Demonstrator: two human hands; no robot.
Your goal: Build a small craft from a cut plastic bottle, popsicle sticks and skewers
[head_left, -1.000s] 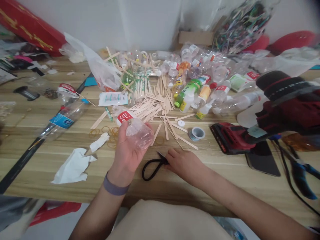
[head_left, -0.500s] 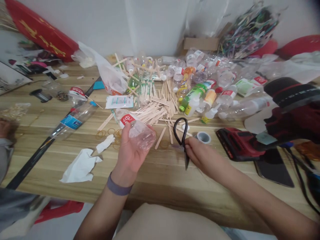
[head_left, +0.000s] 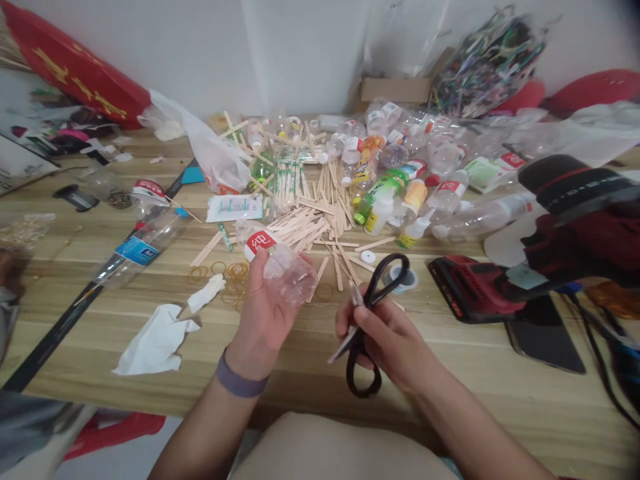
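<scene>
My left hand (head_left: 267, 313) is wrapped round a clear plastic bottle (head_left: 295, 277) with a red label, tilted with one end toward the wooden sticks. In my right hand (head_left: 387, 333) is a pair of scissors (head_left: 364, 381) with black loop handles, gripped near the pivot. Its blades are spread, one tip pointing down and left, and the two handles stand apart. The bottle and the scissors do not touch. Behind the bottle lies a heap of flat wooden sticks (head_left: 305, 225), and rubber bands (head_left: 235, 272) are scattered beside my left hand.
Many plastic bottles (head_left: 383, 193) crowd the back right. A red and black power tool (head_left: 500, 287) and a dark phone (head_left: 545, 333) lie at the right. Tissue (head_left: 155, 340), a black strip (head_left: 55, 340) and a blue-labelled bottle (head_left: 137, 250) are at the left. Another person's hand (head_left: 9, 270) shows at the left edge.
My right hand has lifted the scissors and brought them nearer to me, turning them so both handles show and the blades are apart. My left hand keeps the bottle nearly where it was.
</scene>
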